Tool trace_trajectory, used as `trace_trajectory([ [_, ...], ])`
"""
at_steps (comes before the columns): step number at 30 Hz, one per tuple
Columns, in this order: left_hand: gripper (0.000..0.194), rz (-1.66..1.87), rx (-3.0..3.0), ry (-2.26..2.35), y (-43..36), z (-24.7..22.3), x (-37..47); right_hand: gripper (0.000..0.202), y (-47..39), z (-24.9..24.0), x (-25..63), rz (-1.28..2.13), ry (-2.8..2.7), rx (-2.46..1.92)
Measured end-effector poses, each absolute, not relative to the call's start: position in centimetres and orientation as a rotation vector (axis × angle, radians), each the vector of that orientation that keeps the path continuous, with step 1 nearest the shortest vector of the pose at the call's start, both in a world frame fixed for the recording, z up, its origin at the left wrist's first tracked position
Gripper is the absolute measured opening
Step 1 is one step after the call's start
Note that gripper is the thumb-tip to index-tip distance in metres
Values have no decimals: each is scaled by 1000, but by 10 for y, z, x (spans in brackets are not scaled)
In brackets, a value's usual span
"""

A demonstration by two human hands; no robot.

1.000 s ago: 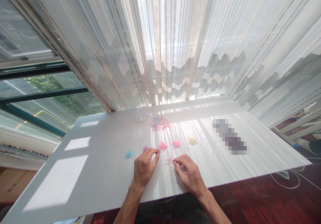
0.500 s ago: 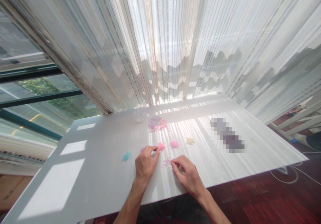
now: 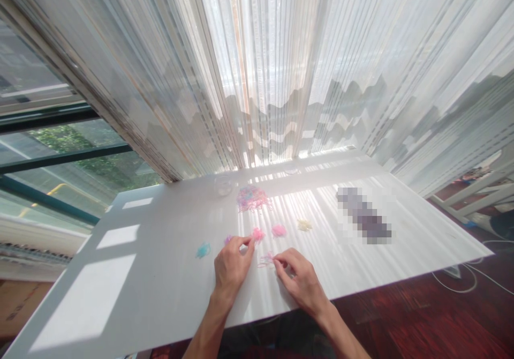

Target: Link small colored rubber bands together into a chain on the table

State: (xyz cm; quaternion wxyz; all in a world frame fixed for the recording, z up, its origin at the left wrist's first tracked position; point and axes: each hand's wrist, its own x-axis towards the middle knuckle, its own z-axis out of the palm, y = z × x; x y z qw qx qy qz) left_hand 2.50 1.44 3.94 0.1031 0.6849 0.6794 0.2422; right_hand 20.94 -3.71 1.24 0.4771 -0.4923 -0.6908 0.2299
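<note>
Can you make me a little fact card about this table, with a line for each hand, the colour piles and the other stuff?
Left hand: fingertips by the bright pink pile; too small to tell if it holds anything
Right hand: fingertips at a small loose bunch of strands
Other colour piles: turquoise pile, purple pile (partly hidden), light pink pile, pale yellow pile
Mixed pile: farther back, many colours
Clear container: left of the mixed pile
Table: white, sunlit in patches
</note>
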Motion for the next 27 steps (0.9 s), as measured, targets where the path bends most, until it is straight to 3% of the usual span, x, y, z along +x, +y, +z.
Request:
trace_trajectory([
  [6, 13, 826, 2141, 1756, -2, 30, 13, 13, -38, 11, 209, 551, -1690, -1216],
  [11, 16, 716, 2242, 1557, -22, 26, 8, 14, -36, 9, 208, 478, -1712, -1229],
  [27, 14, 685, 2193, 1601, -22, 22, 25, 12, -34, 2, 205, 393, -1815, -1245],
])
